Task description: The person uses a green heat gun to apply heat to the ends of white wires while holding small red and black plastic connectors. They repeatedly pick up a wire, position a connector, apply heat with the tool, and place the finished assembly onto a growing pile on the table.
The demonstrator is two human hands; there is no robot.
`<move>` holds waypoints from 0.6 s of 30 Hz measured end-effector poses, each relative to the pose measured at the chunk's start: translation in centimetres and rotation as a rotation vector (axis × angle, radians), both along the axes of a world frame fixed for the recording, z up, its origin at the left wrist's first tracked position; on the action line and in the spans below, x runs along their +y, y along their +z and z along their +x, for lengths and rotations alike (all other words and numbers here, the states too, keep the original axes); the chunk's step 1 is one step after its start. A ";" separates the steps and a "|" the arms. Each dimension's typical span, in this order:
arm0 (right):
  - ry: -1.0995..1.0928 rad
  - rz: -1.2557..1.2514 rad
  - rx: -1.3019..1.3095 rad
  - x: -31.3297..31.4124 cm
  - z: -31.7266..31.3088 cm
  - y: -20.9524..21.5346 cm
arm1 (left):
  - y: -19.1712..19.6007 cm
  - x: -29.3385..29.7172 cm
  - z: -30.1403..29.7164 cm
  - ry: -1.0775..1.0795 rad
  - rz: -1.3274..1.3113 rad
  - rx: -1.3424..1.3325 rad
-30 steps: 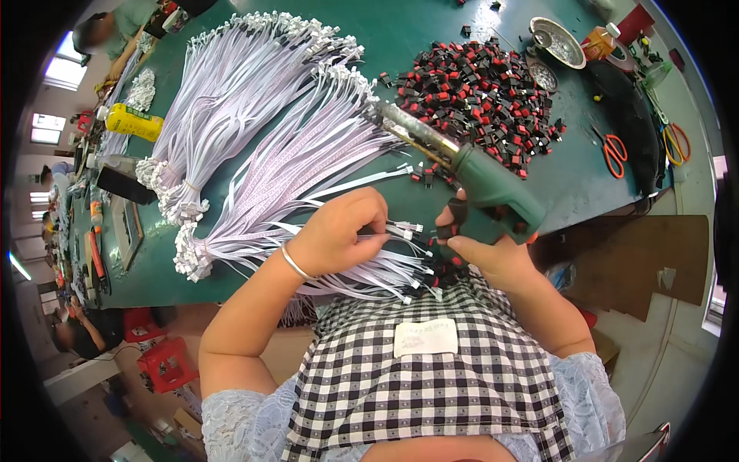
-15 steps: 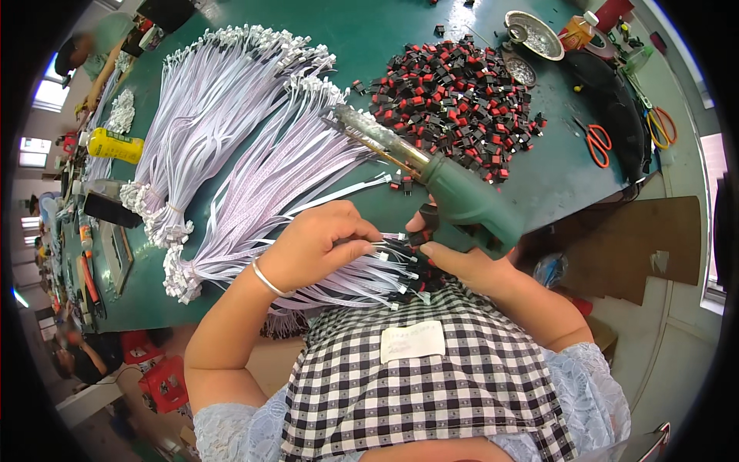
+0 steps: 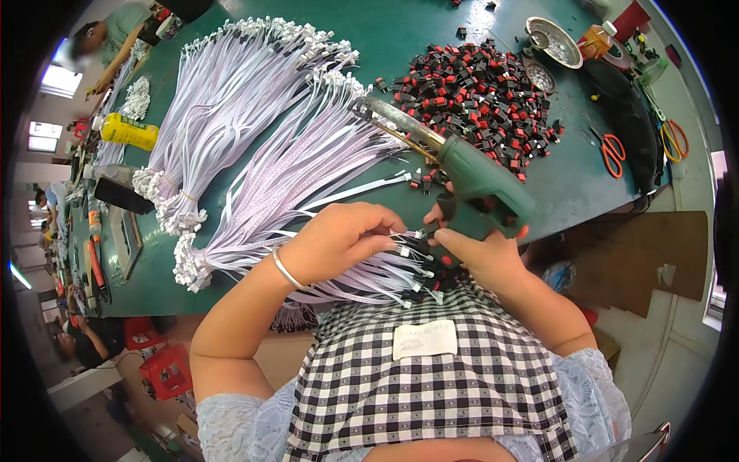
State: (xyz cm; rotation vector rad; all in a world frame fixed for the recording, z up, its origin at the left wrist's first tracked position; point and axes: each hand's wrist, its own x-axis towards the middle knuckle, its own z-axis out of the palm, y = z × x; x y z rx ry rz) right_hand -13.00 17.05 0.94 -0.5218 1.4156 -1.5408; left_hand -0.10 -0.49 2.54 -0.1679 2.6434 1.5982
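My left hand [image 3: 350,239] pinches the end of a thin white cable with a small white connector [image 3: 419,233]. My right hand [image 3: 489,258] is closed around a green soldering gun [image 3: 485,181], whose body hides several of its fingers. The gun's metal tip points away to the far left, over the cables. At the right thumb is a small dark block [image 3: 433,227], close to the connector; whether the thumb grips it cannot be made out. Below the hands, white cable ends [image 3: 392,281] fan toward my checked apron, with dark pieces among them.
Two large bundles of white flat cables [image 3: 223,100] spread over the green table [image 3: 570,177]. Beyond the gun lies a heap of black-and-red switches [image 3: 477,100]. Orange-handled scissors [image 3: 613,156], a metal dish [image 3: 566,52] and a yellow bottle [image 3: 127,131] lie around; another person [image 3: 119,42] sits far left.
The whole view has shifted a little. The soldering gun and my right hand have moved slightly away from me. My left hand keeps its pinch near the connector.
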 end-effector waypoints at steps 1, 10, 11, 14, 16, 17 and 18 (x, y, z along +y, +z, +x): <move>-0.012 0.042 0.008 -0.3 0.0 0.5 | -0.1 0.0 0.0 -0.006 -0.034 0.002; -0.091 0.014 0.001 -1.1 0.9 0.1 | -0.1 0.6 -0.1 0.115 0.180 -0.049; -0.093 0.019 -0.032 -1.1 0.9 0.3 | -0.1 0.7 -0.2 0.122 0.200 -0.030; -0.042 0.105 -0.022 -1.2 0.7 1.0 | -0.2 1.1 -0.2 0.157 0.285 -0.028; -0.042 0.085 -0.021 -1.3 0.8 0.8 | -0.1 1.2 -0.3 0.172 0.324 -0.039; -0.043 0.075 -0.020 -1.4 0.8 0.7 | -0.2 1.2 -0.3 0.176 0.331 -0.043; -0.040 0.076 -0.006 -1.4 0.8 0.6 | -0.3 1.3 -0.4 0.180 0.338 -0.047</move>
